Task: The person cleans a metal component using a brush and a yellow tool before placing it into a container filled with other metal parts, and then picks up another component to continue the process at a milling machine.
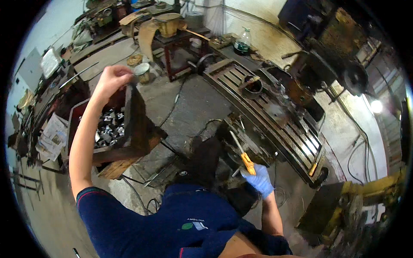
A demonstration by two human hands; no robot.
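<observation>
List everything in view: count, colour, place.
Held tool: one, yellow handle, right hand
Bin: one, dark, beside left forearm
Metal parts: many, silvery, inside bin
Paper sheet: one, whitish, left of bin
Pale bucket: one, whitish, floor beyond bin
Stand: one, dark red, top centre
Tan bucket: one, yellowish, on stand
Bottle: one, clear and green, beyond slotted table
Slotted table: one, grey, right of centre
Lamp: one, white, far right
Machine: one, yellowish, lower right
Other clutter: uncountable, too blurred
Shirt: one, navy, bottom
Left hand: one, bare, near bin's far edge
Right hand: one, blue glove, gripping tool
</observation>
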